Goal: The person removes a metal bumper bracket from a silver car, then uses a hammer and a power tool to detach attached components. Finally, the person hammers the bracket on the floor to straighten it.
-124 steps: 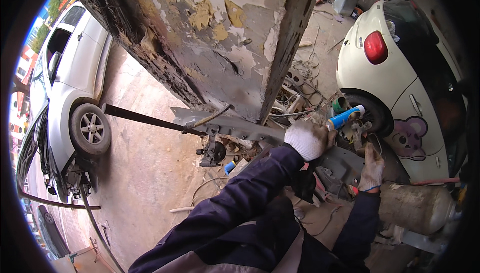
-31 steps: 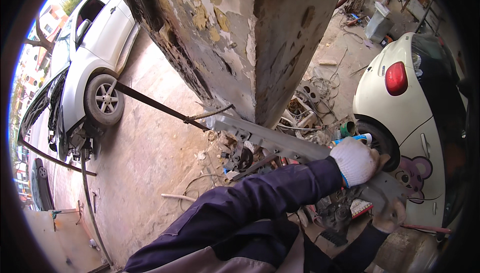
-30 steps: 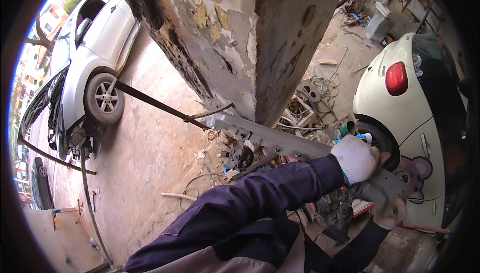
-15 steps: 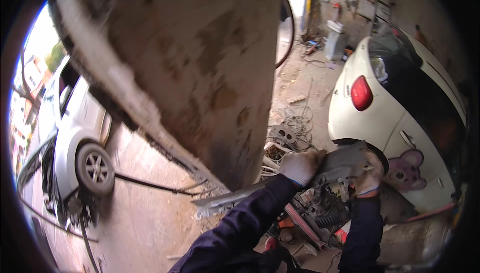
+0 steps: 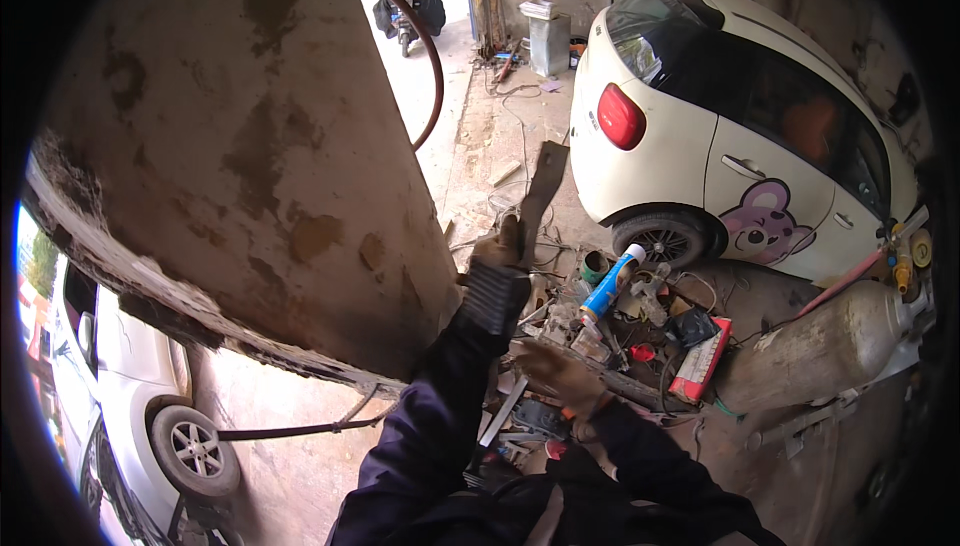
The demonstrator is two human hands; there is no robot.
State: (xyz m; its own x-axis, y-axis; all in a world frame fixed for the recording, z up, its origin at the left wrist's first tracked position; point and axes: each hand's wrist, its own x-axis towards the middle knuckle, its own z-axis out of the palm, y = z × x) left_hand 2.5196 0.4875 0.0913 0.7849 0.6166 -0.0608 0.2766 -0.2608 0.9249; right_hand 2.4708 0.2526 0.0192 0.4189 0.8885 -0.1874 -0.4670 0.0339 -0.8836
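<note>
Your left hand [image 5: 497,246] is closed around the metal strip [image 5: 546,184], whose long axis runs up and away from you, leaning slightly right toward the white car [image 5: 680,171]. Your right hand [image 5: 560,376] is the farther one, lower and to the right, apart from the strip; its fingers look loosely curled, but blur hides whether they hold anything.

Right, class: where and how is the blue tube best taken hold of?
Probably around the middle of the blue tube, from above, with the nearer right hand: its round body slants, white end toward the car's rear wheel, and its upper side is uncovered.
</note>
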